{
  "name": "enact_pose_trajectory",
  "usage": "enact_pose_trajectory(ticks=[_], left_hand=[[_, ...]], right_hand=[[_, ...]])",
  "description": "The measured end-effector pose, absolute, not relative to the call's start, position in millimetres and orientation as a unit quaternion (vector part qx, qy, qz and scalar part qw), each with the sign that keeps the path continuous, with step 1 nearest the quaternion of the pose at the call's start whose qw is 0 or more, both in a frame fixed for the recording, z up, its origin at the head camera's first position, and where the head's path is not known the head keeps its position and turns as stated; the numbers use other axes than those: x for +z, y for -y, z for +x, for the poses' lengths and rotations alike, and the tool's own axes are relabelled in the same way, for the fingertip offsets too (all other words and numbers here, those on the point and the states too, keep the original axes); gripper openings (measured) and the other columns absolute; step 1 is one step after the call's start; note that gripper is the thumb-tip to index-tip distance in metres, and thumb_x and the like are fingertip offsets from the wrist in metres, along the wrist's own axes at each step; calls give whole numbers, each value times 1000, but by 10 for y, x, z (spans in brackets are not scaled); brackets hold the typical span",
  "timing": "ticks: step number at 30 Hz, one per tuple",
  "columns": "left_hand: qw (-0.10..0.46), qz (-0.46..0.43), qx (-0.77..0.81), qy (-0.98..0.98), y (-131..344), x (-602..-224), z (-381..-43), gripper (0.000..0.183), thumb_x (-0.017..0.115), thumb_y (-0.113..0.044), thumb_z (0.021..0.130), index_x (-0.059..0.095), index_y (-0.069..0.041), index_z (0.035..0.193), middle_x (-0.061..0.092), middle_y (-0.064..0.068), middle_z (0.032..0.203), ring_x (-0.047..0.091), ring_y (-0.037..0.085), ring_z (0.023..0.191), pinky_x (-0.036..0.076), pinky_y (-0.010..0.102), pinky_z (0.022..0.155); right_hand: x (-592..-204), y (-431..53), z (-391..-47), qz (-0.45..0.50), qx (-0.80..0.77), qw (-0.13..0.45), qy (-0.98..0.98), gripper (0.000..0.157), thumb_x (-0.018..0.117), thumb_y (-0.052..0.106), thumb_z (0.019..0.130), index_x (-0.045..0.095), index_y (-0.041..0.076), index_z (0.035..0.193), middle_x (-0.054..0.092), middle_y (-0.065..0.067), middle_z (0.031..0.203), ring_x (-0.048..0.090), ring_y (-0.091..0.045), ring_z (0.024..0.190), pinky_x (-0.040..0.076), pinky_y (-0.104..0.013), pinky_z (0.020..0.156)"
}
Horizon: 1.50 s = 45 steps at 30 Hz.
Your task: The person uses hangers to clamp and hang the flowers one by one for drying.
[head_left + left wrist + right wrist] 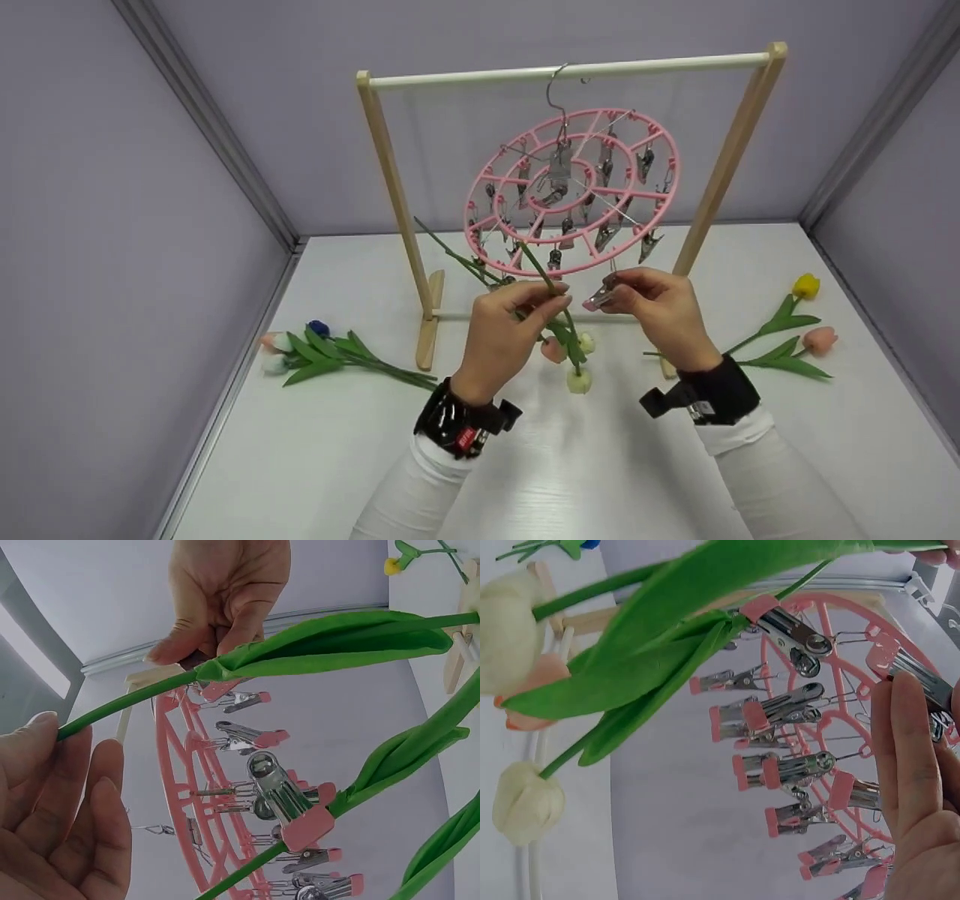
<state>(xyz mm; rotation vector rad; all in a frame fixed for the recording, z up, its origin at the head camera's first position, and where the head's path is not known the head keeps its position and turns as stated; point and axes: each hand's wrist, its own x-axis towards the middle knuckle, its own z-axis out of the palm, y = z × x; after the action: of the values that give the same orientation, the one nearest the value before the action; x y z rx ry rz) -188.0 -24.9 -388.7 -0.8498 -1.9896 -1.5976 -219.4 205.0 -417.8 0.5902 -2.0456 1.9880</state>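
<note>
My left hand [499, 334] pinches the green stem of a white tulip [579, 381] between thumb and fingertips, its bloom hanging downward. Close by on the right, my right hand [667, 315] grips a metal clip [601, 292] with pink tips, at the near edge of a round pink hanger [677, 169]. In the right wrist view, fingers lie along this clip [922, 679]. Another clip [307, 829] holds a tulip stem in the left wrist view. A peach tulip [553, 349] and a second white tulip [586, 343] hang upside down behind the held one.
The hanger hooks onto a white rod [480, 75] between wooden posts [394, 187]. On the white table [540, 480], blue, peach and pale tulips [322, 356] lie left. A yellow tulip [806, 286] and a peach-pink tulip [819, 341] lie right.
</note>
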Motion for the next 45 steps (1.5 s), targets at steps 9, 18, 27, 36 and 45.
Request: enact_pose_trajectory(ticks=[9,18,27,36,45], left_hand=[[219,-286,-586,726,294,-3895,-1902,16,73,-20,92,78,-9,102,74,-3,92,64,10,72,51,26,63],[219,-274,-592,725,339,-3894,-1927,15,73,-19,92,77,-7,101,74,-2,92,64,10,72,52,27,64],[229,-268,-609,710,342,-3878,-1956,15,74,-18,91,78,-8,101,75,-2,89,67,14,72,54,29,65],[248,-279,-610,699,346,-3860,-1965,15,74,-15,91,77,-7,103,74,-2,90,67,11,72,54,29,65],[227,-263,-617,706,348,-3905,-2025,14,73,-15,92,77,-6,101,74,-1,90,67,16,71,53,27,63]], right_hand=[[-4224,-1801,-2076,197,755,151,606,34,69,7,90,65,-20,109,68,-14,94,73,-22,82,58,-35,73],[-4270,-1611,-2012,153,782,157,583,41,72,17,87,67,-19,106,74,-10,92,73,-19,78,58,-34,74],[-4297,-1561,-2033,176,792,145,567,33,71,21,88,73,-7,104,73,-11,90,73,-20,81,58,-36,75],[-4305,-1563,-2046,192,792,126,566,40,69,24,90,70,-12,107,73,-11,94,72,-21,84,58,-37,76],[-4358,-1627,-2123,164,755,68,631,29,60,10,99,65,-15,114,69,-20,104,71,-29,90,55,-42,83]])
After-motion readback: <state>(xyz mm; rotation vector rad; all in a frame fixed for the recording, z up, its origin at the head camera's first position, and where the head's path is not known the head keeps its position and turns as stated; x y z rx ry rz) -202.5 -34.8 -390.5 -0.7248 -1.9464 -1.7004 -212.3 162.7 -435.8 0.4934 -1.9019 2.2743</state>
